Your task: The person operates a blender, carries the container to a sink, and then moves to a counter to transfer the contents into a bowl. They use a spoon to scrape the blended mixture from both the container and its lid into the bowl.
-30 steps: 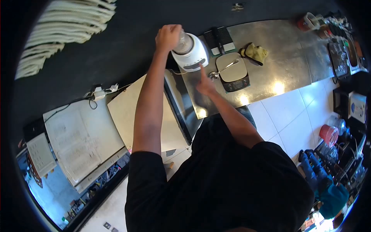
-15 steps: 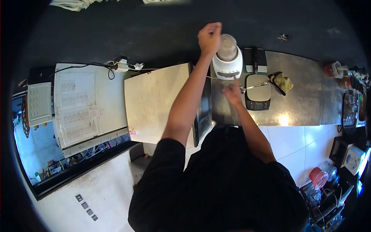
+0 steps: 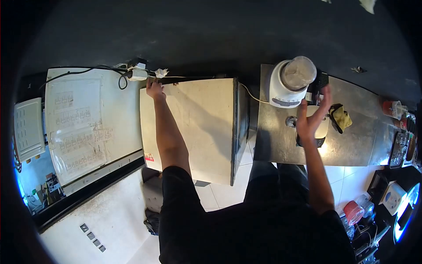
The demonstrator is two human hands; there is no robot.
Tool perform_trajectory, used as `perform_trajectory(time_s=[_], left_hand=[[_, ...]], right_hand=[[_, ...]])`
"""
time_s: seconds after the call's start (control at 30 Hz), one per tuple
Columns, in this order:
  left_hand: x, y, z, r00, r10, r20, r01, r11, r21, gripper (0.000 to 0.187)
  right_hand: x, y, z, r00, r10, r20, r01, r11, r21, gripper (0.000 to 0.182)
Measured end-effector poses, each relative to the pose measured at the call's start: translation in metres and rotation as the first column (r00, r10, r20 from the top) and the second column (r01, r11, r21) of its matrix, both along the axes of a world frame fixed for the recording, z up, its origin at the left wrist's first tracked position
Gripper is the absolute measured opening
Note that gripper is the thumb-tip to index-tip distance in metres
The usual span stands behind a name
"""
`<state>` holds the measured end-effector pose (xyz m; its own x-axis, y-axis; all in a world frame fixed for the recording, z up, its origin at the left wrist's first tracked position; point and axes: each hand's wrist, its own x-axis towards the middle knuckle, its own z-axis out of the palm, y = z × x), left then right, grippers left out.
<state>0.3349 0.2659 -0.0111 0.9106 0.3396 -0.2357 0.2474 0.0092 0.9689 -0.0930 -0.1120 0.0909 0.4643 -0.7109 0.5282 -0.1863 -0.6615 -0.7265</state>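
Note:
My left hand (image 3: 156, 89) reaches to the back edge of the large white box-shaped unit (image 3: 193, 123), just below a white plug (image 3: 161, 73) and the power strip (image 3: 137, 74). Its fingers look slightly apart; whether they touch the plug or cord is unclear. Over the steel counter (image 3: 281, 141), my right hand (image 3: 313, 121) is raised with fingers spread and holds nothing. Behind it stands a white blender base (image 3: 283, 90) carrying a clear cup (image 3: 299, 72) with pale contents. My right hand partly hides a scale (image 3: 321, 130).
A yellow and black cloth (image 3: 340, 119) lies right of the scale. Red-lidded or red containers (image 3: 391, 108) and a tray (image 3: 398, 149) are at the far right. A white panel (image 3: 74, 127) with printed sheets is at left. A cord (image 3: 252, 94) runs to the blender.
My left hand has moved from beside the blender cup far left to the plugs. My right hand has lifted off the blender's front and spread its fingers. The view has shifted left.

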Motion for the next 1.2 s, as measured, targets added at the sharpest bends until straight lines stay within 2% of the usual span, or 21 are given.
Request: perform_trajectory(time_s=[0.03,0.1,0.13,0.17,0.2,0.27,0.33,0.4,0.5,0.57,0.8,0.87,1.2], left_hand=[[0.007,0.001,-0.002,1.000,0.017,0.005,-0.017,0.999,0.027,0.050],[0.012,0.000,-0.009,0.999,0.032,-0.001,-0.032,0.999,0.043,0.048],[0.013,-0.001,-0.011,0.998,0.049,0.051,-0.049,0.999,0.004,0.047],[0.015,-0.002,-0.012,0.993,0.066,0.102,-0.063,0.997,-0.035,0.045],[0.035,0.009,-0.035,0.974,0.119,0.192,-0.112,0.993,-0.046,0.037],[0.037,0.006,-0.029,0.977,0.103,0.187,-0.117,0.991,0.068,0.025],[0.056,0.028,-0.056,0.921,0.005,0.388,-0.042,0.995,0.086,0.015],[0.046,0.009,-0.030,0.949,0.107,0.297,-0.216,0.905,0.367,0.015],[0.039,0.003,-0.026,0.952,0.160,0.260,-0.235,0.928,0.289,0.019],[0.043,0.005,-0.033,0.927,0.183,0.329,-0.242,0.959,0.147,0.021],[0.045,0.006,-0.037,0.925,0.200,0.322,-0.249,0.961,0.118,0.019],[0.045,0.004,-0.038,0.919,0.205,0.336,-0.236,0.970,0.052,0.020],[0.049,0.003,-0.038,0.938,0.257,0.234,-0.267,0.964,0.014,0.021]], right_hand=[[0.011,-0.010,0.019,1.000,0.000,-0.001,0.000,1.000,-0.005,0.064],[0.028,-0.030,0.052,0.988,0.138,-0.073,-0.153,0.949,-0.274,0.055],[0.033,-0.038,0.060,0.987,0.137,-0.081,-0.154,0.947,-0.282,0.055],[0.037,-0.046,0.067,0.950,0.181,-0.254,-0.255,0.921,-0.294,0.050],[0.042,-0.053,0.071,0.884,0.210,-0.418,-0.349,0.890,-0.292,0.045],[0.048,-0.056,0.062,0.877,0.201,-0.437,-0.350,0.890,-0.293,0.041],[0.045,-0.058,0.056,0.851,0.313,-0.421,-0.405,0.902,-0.148,0.042],[0.044,-0.055,0.055,0.862,0.301,-0.409,-0.388,0.909,-0.150,0.043],[0.045,-0.057,0.056,0.852,0.282,-0.442,-0.392,0.902,-0.182,0.043],[0.044,-0.057,0.055,0.851,0.286,-0.440,-0.399,0.897,-0.189,0.043],[0.045,-0.056,0.057,0.852,0.294,-0.434,-0.392,0.907,-0.154,0.043],[0.045,-0.056,0.057,0.849,0.302,-0.433,-0.398,0.905,-0.148,0.044],[0.044,-0.058,0.058,0.846,0.333,-0.415,-0.401,0.912,-0.085,0.044]])
